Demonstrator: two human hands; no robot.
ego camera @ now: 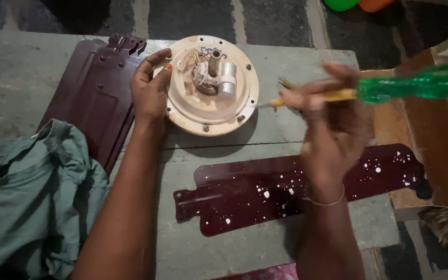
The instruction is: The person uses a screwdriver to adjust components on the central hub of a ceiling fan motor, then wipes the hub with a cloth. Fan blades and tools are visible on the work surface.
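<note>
Overhead, left hand (150, 88) grips motor housing (211, 111); right hand (327, 111) raises screwdriver (416, 85).

No packages, labels, signs or screens show anywhere in this view.

The left hand (150, 89) lies far left with fingers curled in a grip, while the right hand (327, 111) is raised near right, fingers pinched shut.
</note>
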